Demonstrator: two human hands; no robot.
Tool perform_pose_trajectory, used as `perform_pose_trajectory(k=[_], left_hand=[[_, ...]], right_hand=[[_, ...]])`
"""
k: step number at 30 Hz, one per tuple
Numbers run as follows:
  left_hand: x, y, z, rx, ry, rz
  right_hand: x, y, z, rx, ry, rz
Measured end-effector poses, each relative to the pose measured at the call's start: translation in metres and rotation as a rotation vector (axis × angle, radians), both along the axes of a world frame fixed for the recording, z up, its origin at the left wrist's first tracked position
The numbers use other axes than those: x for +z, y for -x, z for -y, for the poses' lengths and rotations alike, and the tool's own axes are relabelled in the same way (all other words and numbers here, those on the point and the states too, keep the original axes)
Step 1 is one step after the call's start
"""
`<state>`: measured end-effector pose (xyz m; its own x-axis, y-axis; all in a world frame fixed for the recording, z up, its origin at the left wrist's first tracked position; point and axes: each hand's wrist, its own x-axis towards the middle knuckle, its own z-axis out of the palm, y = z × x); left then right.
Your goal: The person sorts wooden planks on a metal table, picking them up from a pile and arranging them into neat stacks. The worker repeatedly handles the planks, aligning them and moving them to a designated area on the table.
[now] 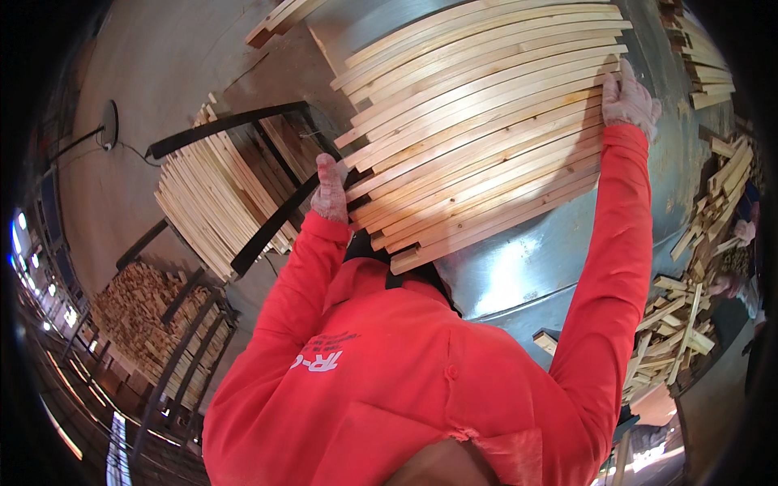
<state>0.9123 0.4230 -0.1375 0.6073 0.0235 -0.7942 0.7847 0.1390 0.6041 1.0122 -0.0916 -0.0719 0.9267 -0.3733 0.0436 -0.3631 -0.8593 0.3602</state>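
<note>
A broad row of light wooden strips (486, 140) lies side by side on a shiny metal table (510, 261), their left ends uneven. At the left ends, my left hand (331, 188) in a pale glove touches the strips with its thumb raised; its other fingers are mostly hidden. My right hand (629, 100), also gloved, rests against the right ends of the strips near the upper right, fingers pointing up. Whether either hand grips a strip cannot be told.
Left of the table, a black metal frame (228, 127) stands around stacked strips (206, 200). A large stack of wood pieces (152, 322) stands lower left. Loose offcuts (674, 334) lie in a heap at right, beside another person's hands (743, 232). More strips (708, 73) lie upper right.
</note>
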Motion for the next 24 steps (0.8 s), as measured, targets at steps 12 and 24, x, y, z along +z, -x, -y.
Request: perform_pose_trajectory(k=[12, 24], left_hand=[[0.122, 0.054, 0.041, -0.017, -0.069, 0.616], [-0.036, 0.012, -0.019, -0.618, -0.261, 0.518]], right_hand=[[0.043, 0.076, -0.051, 0.074, -2.392, 0.884], [0.046, -0.029, 0.056, -0.744, -1.512, 0.658]])
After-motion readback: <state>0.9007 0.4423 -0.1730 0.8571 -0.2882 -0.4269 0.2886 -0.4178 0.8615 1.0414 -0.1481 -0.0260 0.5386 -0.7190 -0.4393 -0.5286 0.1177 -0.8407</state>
